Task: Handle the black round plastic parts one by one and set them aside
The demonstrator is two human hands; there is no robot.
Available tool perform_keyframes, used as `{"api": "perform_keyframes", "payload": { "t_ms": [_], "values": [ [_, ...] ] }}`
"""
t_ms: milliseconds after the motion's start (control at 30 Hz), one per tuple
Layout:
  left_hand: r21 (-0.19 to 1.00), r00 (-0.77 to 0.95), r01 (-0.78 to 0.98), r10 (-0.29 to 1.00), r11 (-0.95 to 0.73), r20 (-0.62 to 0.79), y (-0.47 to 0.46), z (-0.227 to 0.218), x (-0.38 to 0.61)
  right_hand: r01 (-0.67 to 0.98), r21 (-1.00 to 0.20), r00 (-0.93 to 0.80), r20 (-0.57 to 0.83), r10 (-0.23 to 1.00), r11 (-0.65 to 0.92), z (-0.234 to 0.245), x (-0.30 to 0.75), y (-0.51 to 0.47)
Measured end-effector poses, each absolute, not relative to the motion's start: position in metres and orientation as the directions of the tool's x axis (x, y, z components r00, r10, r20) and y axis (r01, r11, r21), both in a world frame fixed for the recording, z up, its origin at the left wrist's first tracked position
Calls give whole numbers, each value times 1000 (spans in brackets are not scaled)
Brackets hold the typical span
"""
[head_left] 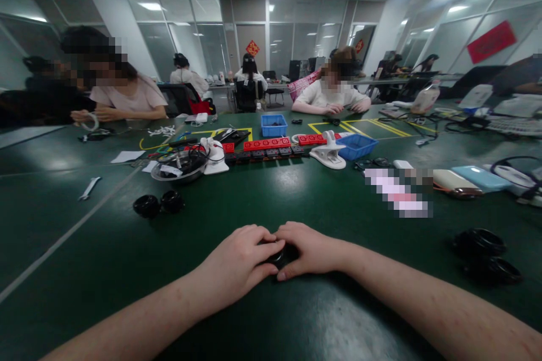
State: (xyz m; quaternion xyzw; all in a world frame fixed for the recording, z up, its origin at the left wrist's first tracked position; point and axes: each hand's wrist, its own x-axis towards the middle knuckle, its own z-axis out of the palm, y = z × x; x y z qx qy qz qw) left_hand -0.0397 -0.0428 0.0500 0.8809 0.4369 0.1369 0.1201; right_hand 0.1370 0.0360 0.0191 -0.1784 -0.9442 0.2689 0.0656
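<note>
Both my hands meet over a small glossy black part (278,258) at the middle of the green table (203,316). My left hand (249,254) curls its fingers around the part from the left. From the right, my right hand (307,248) grips it, with the thumb low at the front and the fingers over the back. Most of the part is covered, so its exact kind cannot be made out. A pair of round, hollow black parts (147,206) lies ahead on the left. Two similar black parts (480,242) sit to the right, beyond my right forearm.
Ahead are a metal bowl (180,172) of cables, a red power strip (266,144), white clamp bases (328,152) and blue bins (273,126). A wrench (90,188) lies left. A phone-like blue item (480,178) is right. Co-workers (127,90) sit across the table.
</note>
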Motion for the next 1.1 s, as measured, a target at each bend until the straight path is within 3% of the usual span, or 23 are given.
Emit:
{"api": "perform_keyframes", "payload": {
  "t_ms": [167,467,600,767,967,1100],
  "values": [
    [380,628,701,775,-603,72,-42,57,-43,274,-553,-935,37,352,787,18,138,42],
    [377,542,755,834,-537,102,-42,49,-42,479,-456,-802,119,585,750,9,128,21],
    [348,485,793,864,-499,133,-43,43,-38,543,-369,-766,150,625,754,6,125,16],
    [382,564,736,818,-559,110,-41,48,-41,498,-370,-815,111,569,784,12,129,19],
    [450,642,660,763,-602,78,-37,52,-46,296,-490,-935,27,354,820,20,140,38],
    [488,652,638,755,-596,70,-37,51,-48,264,-499,-945,36,324,825,16,141,44]
  ]
}}
